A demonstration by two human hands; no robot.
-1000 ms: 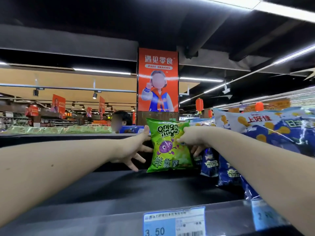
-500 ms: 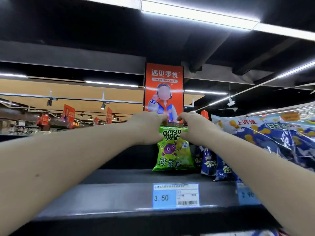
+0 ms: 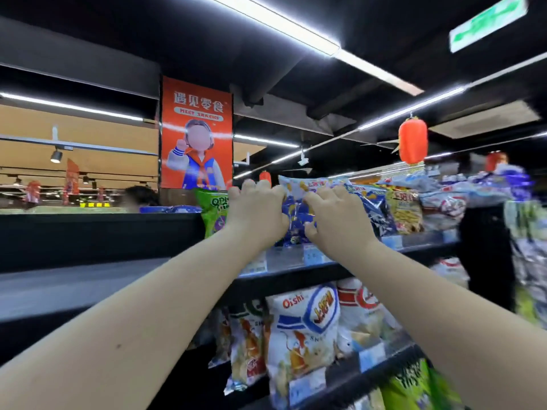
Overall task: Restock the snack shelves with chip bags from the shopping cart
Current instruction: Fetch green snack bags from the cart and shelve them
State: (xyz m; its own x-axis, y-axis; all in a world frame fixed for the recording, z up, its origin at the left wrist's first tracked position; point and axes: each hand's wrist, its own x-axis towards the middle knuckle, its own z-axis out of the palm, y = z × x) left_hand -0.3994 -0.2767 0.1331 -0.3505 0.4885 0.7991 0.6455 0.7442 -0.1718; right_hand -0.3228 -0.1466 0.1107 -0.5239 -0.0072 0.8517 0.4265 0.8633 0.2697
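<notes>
In the middle of the frame the left hand (image 3: 255,216) and the right hand (image 3: 337,221) were both on one blue and white foil chip bag (image 3: 297,213), which stood upright at the front edge of the black top shelf (image 3: 74,287). The fingers of each hand were curled onto the bag. The left hand gripped its left side and the right hand its right side and front, so the bag was held between them. The long axis of the bag ran up and down, with its sealed top above the knuckles and its bottom just above the pale price labels (image 3: 313,255) on the shelf rail. Directly left of it, partly hidden behind the left hand, stood a green onion-ring snack bag (image 3: 212,213). To the right, more blue bags of the same kind (image 3: 374,214) leaned in a row. The step in hand seemed to be setting this bag straight in its row. For this the bag would have to go away from the person, deeper onto the shelf, not sideways. Both hands were equally near to it. The shopping cart was not in view.
</notes>
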